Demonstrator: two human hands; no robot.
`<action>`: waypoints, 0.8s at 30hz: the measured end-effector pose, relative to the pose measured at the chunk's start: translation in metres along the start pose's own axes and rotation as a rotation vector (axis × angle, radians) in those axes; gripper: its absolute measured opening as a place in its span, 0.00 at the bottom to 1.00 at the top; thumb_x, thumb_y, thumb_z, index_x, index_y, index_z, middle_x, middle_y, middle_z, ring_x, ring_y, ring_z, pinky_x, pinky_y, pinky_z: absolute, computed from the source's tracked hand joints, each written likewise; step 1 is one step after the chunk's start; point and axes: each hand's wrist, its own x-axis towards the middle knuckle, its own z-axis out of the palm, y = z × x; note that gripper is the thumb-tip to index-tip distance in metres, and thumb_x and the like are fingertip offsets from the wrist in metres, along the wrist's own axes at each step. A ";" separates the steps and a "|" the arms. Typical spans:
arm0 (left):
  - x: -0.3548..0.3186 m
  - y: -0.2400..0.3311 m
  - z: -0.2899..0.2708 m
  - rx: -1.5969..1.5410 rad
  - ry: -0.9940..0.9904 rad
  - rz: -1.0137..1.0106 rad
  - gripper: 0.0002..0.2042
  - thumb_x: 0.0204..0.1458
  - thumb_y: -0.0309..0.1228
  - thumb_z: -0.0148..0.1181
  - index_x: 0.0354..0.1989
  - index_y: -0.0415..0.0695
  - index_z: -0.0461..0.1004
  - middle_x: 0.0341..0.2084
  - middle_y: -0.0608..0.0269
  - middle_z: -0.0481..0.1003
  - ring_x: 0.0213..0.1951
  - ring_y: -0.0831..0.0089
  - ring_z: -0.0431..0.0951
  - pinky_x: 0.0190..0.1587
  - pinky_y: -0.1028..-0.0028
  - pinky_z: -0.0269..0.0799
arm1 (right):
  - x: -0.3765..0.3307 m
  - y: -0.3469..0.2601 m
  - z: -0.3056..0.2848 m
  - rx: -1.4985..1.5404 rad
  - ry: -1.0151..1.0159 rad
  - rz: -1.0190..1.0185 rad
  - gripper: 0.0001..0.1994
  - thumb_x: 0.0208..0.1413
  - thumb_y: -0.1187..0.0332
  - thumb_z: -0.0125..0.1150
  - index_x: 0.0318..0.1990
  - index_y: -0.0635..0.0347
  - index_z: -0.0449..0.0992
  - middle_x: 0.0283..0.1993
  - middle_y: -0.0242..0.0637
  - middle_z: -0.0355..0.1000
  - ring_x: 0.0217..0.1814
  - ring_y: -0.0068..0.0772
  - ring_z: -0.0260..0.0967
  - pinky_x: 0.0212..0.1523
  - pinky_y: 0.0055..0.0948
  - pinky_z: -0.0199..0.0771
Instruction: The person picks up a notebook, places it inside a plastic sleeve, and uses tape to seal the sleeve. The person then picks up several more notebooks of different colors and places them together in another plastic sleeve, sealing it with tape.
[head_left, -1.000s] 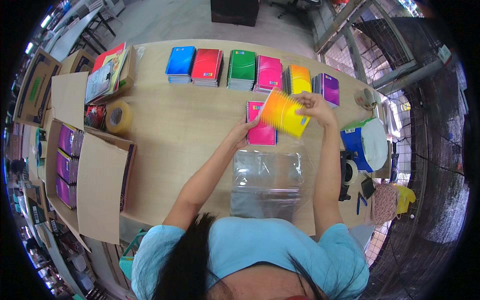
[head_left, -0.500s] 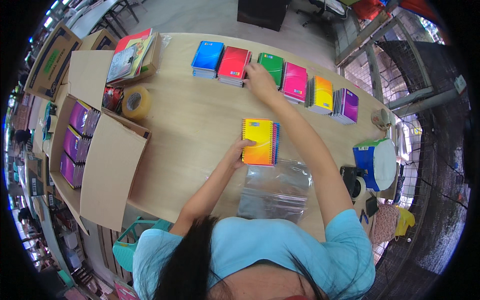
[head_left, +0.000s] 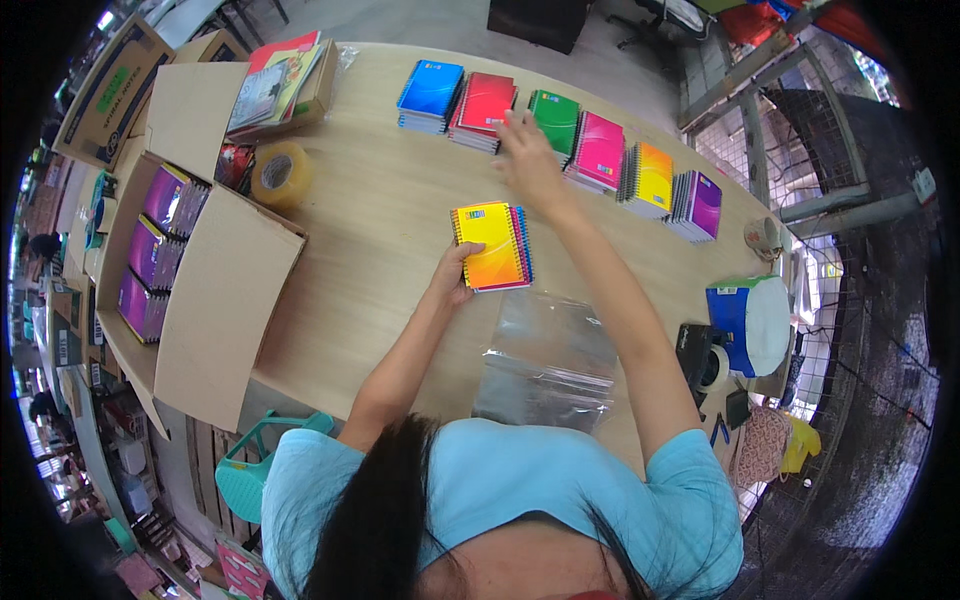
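While the yellow notebook [head_left: 495, 257] was in the right hand [head_left: 530, 165] a second ago, it now tops a small bundle [head_left: 524, 250] over the table [head_left: 370, 220], pinched in the left hand [head_left: 456, 273], thumb on its cover. That leaves the right hand to work at the red pile [head_left: 484, 105], where its blurred fingers are partly spread; whether they hold anything, I cannot tell. The green pile [head_left: 555, 118] stands just beside, and clear plastic [head_left: 550, 350] lies nearer the blue shirt [head_left: 510, 465]
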 end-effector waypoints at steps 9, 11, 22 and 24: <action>-0.019 -0.011 -0.009 0.023 0.046 0.011 0.23 0.53 0.24 0.54 0.58 0.34 0.62 0.53 0.47 0.72 0.54 0.54 0.75 0.58 0.55 0.73 | 0.043 0.017 0.087 -0.275 -0.162 0.077 0.21 0.60 0.70 0.48 0.62 0.60 0.68 0.67 0.49 0.63 0.70 0.52 0.59 0.67 0.48 0.62; -0.033 -0.006 -0.014 0.059 0.097 0.102 0.22 0.53 0.24 0.54 0.58 0.34 0.62 0.52 0.48 0.72 0.53 0.54 0.76 0.58 0.55 0.73 | 0.043 0.018 0.082 -0.187 -0.134 0.063 0.20 0.59 0.71 0.49 0.59 0.59 0.70 0.63 0.47 0.67 0.66 0.50 0.63 0.63 0.45 0.66; -0.001 0.000 -0.001 -0.007 0.037 0.092 0.22 0.53 0.24 0.56 0.57 0.34 0.64 0.52 0.49 0.73 0.52 0.55 0.76 0.57 0.55 0.73 | 0.043 0.028 0.043 0.168 0.086 0.013 0.12 0.55 0.72 0.56 0.45 0.55 0.81 0.47 0.45 0.78 0.47 0.42 0.77 0.46 0.38 0.77; -0.005 0.002 0.013 -0.028 0.044 0.123 0.23 0.53 0.23 0.56 0.58 0.35 0.62 0.52 0.49 0.72 0.53 0.54 0.76 0.58 0.55 0.72 | 0.046 0.022 0.031 0.389 0.354 0.426 0.10 0.54 0.74 0.58 0.42 0.58 0.82 0.39 0.45 0.80 0.41 0.43 0.79 0.42 0.36 0.77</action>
